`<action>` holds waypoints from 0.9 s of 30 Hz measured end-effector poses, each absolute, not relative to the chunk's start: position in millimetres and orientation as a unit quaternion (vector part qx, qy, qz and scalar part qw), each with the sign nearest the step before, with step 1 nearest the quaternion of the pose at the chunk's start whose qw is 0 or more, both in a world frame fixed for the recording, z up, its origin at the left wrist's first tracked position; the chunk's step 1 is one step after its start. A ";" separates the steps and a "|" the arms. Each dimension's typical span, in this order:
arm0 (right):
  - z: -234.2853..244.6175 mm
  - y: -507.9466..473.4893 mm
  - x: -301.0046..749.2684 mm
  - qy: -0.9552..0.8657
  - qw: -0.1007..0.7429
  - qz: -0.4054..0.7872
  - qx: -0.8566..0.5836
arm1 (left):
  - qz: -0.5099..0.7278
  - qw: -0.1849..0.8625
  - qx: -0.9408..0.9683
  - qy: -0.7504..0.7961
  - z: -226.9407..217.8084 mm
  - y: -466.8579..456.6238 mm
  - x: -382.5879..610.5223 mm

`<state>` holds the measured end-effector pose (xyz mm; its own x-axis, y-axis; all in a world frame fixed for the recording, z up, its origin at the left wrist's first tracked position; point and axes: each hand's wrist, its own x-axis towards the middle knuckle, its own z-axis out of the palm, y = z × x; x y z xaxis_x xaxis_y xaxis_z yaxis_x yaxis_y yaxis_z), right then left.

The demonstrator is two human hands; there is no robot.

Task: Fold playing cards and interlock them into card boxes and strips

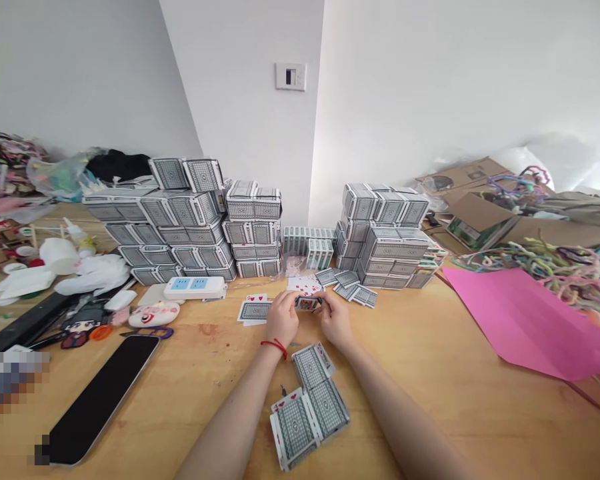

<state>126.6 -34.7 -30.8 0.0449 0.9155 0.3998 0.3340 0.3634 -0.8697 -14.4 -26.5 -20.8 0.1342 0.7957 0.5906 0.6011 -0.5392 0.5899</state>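
In the head view, the left hand (283, 319) and right hand (336, 320) pinch a playing card (307, 303) at opposite ends, fingertips closed on it, over the table (405, 373). Loose cards (347, 285) lie just beyond; a card-covered block (325, 408) lies between the forearms. Stacked blocks (197, 237) stand farther back, before the wall (405, 87).

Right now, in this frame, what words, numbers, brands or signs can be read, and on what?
"9", with red hearts: card beside the left hand.
Unclear, "4" or "A", with red hearts: nearest card.
Too small or blurred: cards held in both hands, wall panel, green-white packs.
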 end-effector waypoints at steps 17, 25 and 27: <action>-24.0 -37.6 126.5 -0.656 0.525 0.231 -0.490 | 0.470 0.085 0.756 0.447 -10.1 -33.5 -12.6; -27.1 -35.6 126.2 -0.658 0.519 0.224 -0.498 | 0.465 0.111 0.753 0.453 -17.2 -29.6 -12.5; -29.1 -34.5 127.1 -0.654 0.517 0.234 -0.501 | 0.462 0.117 0.750 0.458 -19.5 -28.2 -12.5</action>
